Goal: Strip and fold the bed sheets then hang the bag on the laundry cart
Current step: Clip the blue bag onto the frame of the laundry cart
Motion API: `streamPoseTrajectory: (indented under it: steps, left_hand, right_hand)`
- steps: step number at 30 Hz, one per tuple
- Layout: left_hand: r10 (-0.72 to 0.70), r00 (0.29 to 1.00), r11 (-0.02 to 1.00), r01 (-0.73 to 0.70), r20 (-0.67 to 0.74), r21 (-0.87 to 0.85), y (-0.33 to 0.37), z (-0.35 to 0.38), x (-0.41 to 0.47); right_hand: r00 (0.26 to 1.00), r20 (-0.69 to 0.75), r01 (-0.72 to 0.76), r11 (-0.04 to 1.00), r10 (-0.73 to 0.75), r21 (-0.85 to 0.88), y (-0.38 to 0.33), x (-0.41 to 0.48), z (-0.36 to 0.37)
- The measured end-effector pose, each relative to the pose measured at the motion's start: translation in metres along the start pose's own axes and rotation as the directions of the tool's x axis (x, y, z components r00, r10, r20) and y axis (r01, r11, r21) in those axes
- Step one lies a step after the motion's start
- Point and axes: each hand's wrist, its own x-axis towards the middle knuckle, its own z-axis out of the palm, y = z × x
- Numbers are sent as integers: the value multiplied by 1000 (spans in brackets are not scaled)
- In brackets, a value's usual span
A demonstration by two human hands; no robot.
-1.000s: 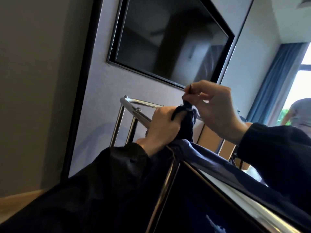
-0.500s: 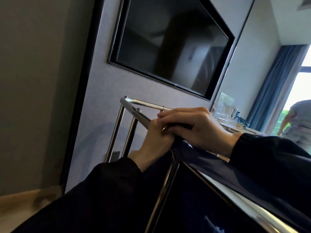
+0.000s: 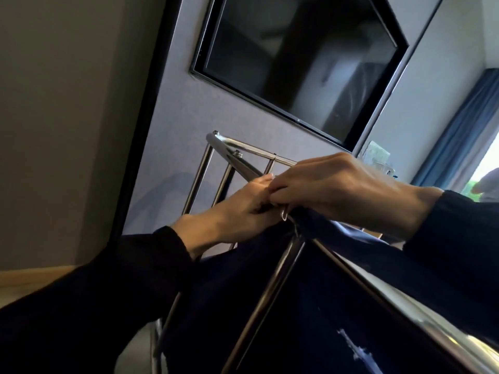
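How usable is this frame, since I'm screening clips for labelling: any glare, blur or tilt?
Head view: backlit, window blown out at the right edge; dark bag and sleeves sink into shadow; whole scene tilted; left hand and right hand slightly soft where they meet at the cart rail; TV screen shows only dim reflections.

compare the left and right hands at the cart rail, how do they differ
The left hand reaches up from the lower left; the right hand comes in from the right. The right hand lies on top, back up, covering the left hand's fingertips. Shared: both have curled fingers and seem to grip the dark blue laundry bag at one corner of the cart rail.
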Motion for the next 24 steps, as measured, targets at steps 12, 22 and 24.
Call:
streamPoseTrajectory:
  steps: [12,22,24]
  left_hand:
    - [101,984,979,-124,145,162,1,-7,1]
    - [94,994,977,-103,57,185,-2,2,0]
    - [90,994,982,-100,69,160,-3,2,2]
  right_hand:
    - [974,205,-47,977,91,-209,-9,4,-9]
    - [894,442,64,959,69,-277,-20,21,-24]
    - [908,417,50,980,37,-194,-18,22,-26]
